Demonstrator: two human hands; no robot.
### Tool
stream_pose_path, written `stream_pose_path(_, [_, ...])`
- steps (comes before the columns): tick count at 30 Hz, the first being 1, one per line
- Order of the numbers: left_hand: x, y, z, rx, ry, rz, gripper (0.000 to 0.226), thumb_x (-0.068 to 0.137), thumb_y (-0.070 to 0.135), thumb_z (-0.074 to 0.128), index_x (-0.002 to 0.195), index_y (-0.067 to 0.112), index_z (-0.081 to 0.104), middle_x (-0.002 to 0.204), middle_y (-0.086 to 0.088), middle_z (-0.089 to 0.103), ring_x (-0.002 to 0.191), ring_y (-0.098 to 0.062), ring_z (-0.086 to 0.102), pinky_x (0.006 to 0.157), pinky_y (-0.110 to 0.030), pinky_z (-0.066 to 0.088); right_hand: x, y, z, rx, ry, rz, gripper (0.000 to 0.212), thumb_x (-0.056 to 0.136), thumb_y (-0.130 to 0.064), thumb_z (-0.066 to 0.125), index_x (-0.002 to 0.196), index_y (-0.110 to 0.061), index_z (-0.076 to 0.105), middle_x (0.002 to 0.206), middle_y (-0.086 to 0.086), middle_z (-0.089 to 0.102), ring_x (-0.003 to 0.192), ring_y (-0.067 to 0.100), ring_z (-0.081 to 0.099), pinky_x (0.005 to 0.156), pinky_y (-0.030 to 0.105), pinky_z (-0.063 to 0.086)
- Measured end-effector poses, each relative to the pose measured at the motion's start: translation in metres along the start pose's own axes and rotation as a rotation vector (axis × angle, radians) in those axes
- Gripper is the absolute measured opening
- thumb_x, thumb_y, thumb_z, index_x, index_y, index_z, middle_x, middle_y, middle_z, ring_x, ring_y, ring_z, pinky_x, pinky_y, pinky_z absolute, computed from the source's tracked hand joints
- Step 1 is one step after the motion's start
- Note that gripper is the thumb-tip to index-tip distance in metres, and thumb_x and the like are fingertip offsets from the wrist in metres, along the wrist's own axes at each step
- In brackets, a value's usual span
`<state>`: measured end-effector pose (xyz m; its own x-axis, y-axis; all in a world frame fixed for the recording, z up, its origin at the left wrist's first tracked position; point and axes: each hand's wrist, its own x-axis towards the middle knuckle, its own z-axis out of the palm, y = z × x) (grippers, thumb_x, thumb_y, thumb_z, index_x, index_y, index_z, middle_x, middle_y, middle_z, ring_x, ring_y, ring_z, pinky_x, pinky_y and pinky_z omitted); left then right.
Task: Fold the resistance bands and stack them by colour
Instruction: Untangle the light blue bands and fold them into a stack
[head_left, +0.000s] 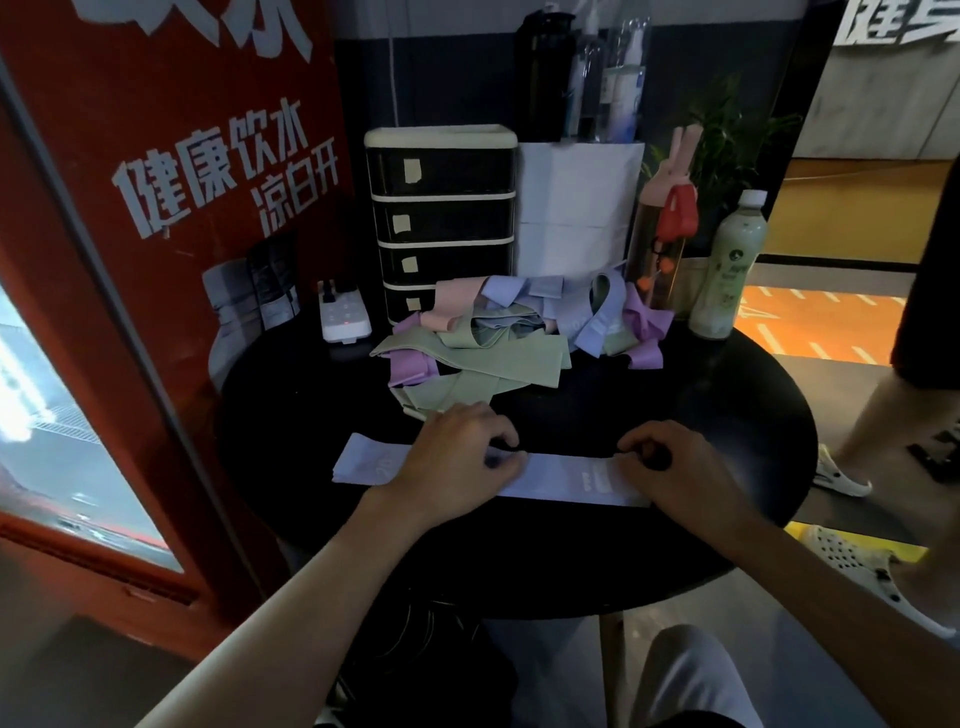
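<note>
left hand (457, 460), right hand (675, 467) on lilac band (558, 480)

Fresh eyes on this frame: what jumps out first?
Both hands first: the left hand and right hand pinch a pale blue flat fabric resistance band lying across the near side of the round black table. Behind it, mid-table, sits a tangled heap of green, purple, pink and blue bands. A tall red panel with white lettering fills the left.

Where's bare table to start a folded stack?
Left of the table, between the power strip and the blue band; right, between the bottle and the right hand. The back is crowded: band pile, drawers.
</note>
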<state>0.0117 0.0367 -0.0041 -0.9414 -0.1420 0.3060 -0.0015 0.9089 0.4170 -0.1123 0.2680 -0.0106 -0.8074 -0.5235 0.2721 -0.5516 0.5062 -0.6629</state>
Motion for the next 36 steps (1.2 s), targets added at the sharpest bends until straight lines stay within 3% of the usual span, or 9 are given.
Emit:
stream_pose_path(5, [-0.004,-0.008,0.011,-0.083,-0.022,-0.044,0.055,0.081,0.068,0.037,0.101,0.027,0.067,0.102,0.005,0.059,0.095,-0.018,0.055,0.091,-0.042,0.043,0.036,-0.004,-0.001,0.064,0.005,-0.009,0.007,0.087,-0.019,0.069,0.09,-0.012,0.071,0.085,0.002,0.069,0.08,0.014,0.064,0.063,0.007,0.045])
stream_pose_path(11, [-0.005,-0.008,0.011,-0.11,-0.01,-0.039,0.053,0.082,0.066,0.038,0.099,0.026,0.067,0.097,0.005,0.059,0.091,-0.017,0.055,0.087,-0.042,0.044,0.107,0.0,0.012,-0.031,0.058,-0.024,0.019,0.085,-0.021,0.074,0.096,-0.006,0.068,0.088,0.006,0.069,0.08,0.018,0.064,0.078,0.028,0.052])
stream_pose_path(14, [-0.003,-0.01,0.012,-0.106,0.0,-0.033,0.048,0.083,0.066,0.039,0.097,0.029,0.066,0.095,0.007,0.058,0.088,-0.015,0.054,0.084,-0.04,0.044,0.137,0.01,0.021,-0.113,0.111,-0.028,0.022,0.082,-0.026,0.076,0.091,-0.009,0.065,0.084,0.005,0.067,0.079,0.021,0.063,0.078,0.037,0.054])
stream_pose_path(20, [-0.003,-0.012,0.013,-0.11,0.004,-0.011,0.043,0.084,0.063,0.04,0.097,0.03,0.066,0.096,0.011,0.057,0.087,-0.009,0.053,0.083,-0.032,0.041,0.17,0.023,0.036,-0.291,0.184,-0.034,0.027,0.08,-0.036,0.075,0.074,-0.022,0.052,0.076,0.0,0.061,0.075,0.022,0.059,0.076,0.036,0.043])
stream_pose_path(25, [-0.002,-0.012,0.014,-0.092,0.03,0.007,0.033,0.087,0.06,0.044,0.092,0.034,0.063,0.093,0.012,0.055,0.087,-0.008,0.054,0.081,-0.033,0.043,0.187,0.022,0.043,-0.337,0.206,-0.025,0.025,0.078,-0.041,0.073,0.084,-0.02,0.061,0.083,0.003,0.064,0.082,0.024,0.06,0.08,0.04,0.046])
stream_pose_path(28, [-0.002,-0.012,0.015,-0.085,0.055,0.015,0.032,0.087,0.059,0.045,0.091,0.034,0.064,0.092,0.013,0.055,0.087,-0.008,0.054,0.082,-0.033,0.043,0.192,0.02,0.044,-0.334,0.219,-0.045,0.022,0.079,-0.039,0.072,0.086,-0.021,0.061,0.085,0.0,0.064,0.083,0.021,0.058,0.087,0.04,0.043])
stream_pose_path(32, [-0.002,-0.011,0.016,-0.058,0.083,0.026,0.032,0.087,0.058,0.045,0.091,0.033,0.064,0.092,0.014,0.055,0.088,-0.006,0.052,0.083,-0.031,0.042,0.193,0.018,0.045,-0.326,0.24,-0.081,0.014,0.08,-0.027,0.068,0.071,-0.023,0.058,0.074,-0.004,0.062,0.077,0.019,0.058,0.097,0.043,0.038])
stream_pose_path(36, [-0.003,-0.01,0.014,-0.063,0.075,0.029,0.037,0.086,0.06,0.043,0.093,0.031,0.065,0.093,0.014,0.055,0.088,-0.004,0.052,0.083,-0.029,0.041,0.186,0.019,0.043,-0.315,0.271,-0.111,0.014,0.083,-0.023,0.066,0.07,-0.019,0.067,0.072,-0.001,0.065,0.074,0.021,0.059,0.088,0.038,0.039])
